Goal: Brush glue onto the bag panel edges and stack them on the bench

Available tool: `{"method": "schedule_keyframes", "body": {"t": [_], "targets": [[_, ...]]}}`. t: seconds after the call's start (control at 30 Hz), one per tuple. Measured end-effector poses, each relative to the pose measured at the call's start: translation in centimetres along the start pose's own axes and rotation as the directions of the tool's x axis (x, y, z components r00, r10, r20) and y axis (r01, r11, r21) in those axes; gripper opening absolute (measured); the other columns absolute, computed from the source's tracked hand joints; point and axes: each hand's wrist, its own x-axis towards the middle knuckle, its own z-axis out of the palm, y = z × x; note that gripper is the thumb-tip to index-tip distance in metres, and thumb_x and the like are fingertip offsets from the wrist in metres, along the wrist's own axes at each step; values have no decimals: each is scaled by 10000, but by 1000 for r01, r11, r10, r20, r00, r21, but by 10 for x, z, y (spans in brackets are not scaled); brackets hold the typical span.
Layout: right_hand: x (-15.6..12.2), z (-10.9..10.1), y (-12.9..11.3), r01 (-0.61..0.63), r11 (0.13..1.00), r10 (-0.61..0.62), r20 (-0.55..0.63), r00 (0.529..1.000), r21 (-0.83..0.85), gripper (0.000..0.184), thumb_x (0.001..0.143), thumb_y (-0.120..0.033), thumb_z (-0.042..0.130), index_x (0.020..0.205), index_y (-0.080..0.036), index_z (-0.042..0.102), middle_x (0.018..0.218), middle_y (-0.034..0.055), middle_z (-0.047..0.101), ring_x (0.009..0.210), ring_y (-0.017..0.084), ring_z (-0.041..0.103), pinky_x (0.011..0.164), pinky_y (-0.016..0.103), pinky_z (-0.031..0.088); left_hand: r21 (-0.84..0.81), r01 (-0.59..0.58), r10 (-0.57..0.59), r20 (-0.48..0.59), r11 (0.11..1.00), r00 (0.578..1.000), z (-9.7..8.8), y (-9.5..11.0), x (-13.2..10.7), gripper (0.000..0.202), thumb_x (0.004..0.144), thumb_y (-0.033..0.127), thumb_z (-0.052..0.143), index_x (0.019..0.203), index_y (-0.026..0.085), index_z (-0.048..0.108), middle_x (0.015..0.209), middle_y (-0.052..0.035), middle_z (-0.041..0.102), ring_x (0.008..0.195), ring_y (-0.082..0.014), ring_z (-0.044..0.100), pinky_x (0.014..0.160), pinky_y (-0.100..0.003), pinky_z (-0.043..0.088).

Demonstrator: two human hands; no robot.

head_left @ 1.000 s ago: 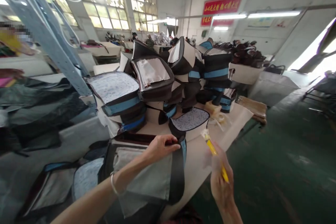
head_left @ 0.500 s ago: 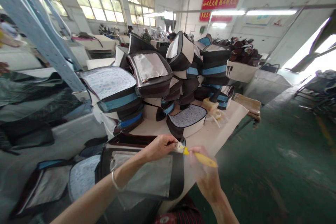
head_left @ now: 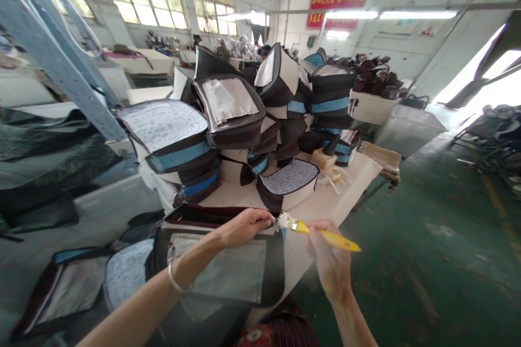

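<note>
My right hand is closed around the yellow handle of a paintbrush. Pale bristles point left and meet the top right corner of an unfinished bag. At that same corner, my left hand pinches the bag's upper edge between thumb and fingers. This bag is black with a grey pocket panel on its front and a dark red inside showing at the open top. Just beyond the hands lies another bag piece with a blue-speckled top.
Stacked bag pieces fill the back of the cream table. A cream glue container stands at the right, beside stringy scraps. More bag parts lie at the lower left. A blue metal post slants at left.
My right hand has drawn the brush to the right, so more of its bristles show. My left hand keeps its pinch at the bag's corner. The camera view has shifted slightly.
</note>
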Motion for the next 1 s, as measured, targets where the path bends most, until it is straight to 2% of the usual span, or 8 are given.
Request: {"method": "schedule_keyframes", "body": {"t": [0.1,0.2,0.3,0.4,0.57,0.73,0.8,1.0], "targets": [[7,-1,15,-129,976,122,48,991,178,216,933,-402,560,890,-191,543,574,-60,486,479,102,424,471,210,345,5,15,-15,5,1000,1000,-1,4,-5,330,908,391,458,921,146,680,790,-13,631,751,-167,550,710,-244,410],[10,2,27,-123,972,118,34,992,201,222,927,-408,566,885,-191,549,563,-66,472,476,99,403,469,213,327,104,20,-21,6,994,1000,4,17,-11,356,870,477,519,838,152,661,698,12,579,637,-138,487,633,-250,357],[10,4,33,-83,979,81,21,996,186,221,940,-402,544,872,-192,550,542,-69,461,466,100,390,454,216,300,405,78,-6,-176,911,984,19,36,-14,407,755,546,647,632,164,580,613,19,545,616,-144,473,696,-307,321],[11,3,35,-65,983,61,30,998,172,213,956,-398,521,887,-198,547,554,-69,461,478,100,393,463,220,299,549,235,-4,-389,802,921,37,47,-14,349,753,466,651,593,176,541,625,-9,594,695,-194,532,771,-369,296],[13,-1,33,4,997,0,-53,999,78,193,955,-392,531,919,-203,552,594,-61,467,519,110,407,500,234,323,410,331,-137,-434,850,891,45,45,-16,174,732,345,628,662,191,584,683,-10,642,792,-228,573,798,-379,298],[8,-1,28,-7,993,-5,104,995,117,210,950,-393,524,880,-197,543,568,-64,444,485,111,383,475,241,302,244,386,-276,-385,890,881,36,43,-18,180,713,372,646,720,193,640,741,-14,657,805,-235,577,788,-359,320],[8,-2,28,7,999,-11,76,997,51,213,949,-396,524,883,-194,549,573,-63,441,492,112,380,479,241,301,190,411,-324,-366,892,872,35,42,-19,187,698,372,661,721,187,644,734,-17,644,803,-238,568,759,-341,333],[10,-3,32,36,999,-36,70,997,4,206,954,-385,516,889,-195,562,596,-55,461,522,116,413,501,233,332,20,245,-227,-312,969,923,48,27,-18,115,625,242,671,668,179,585,805,-12,619,790,-200,546,761,-306,373]]}}
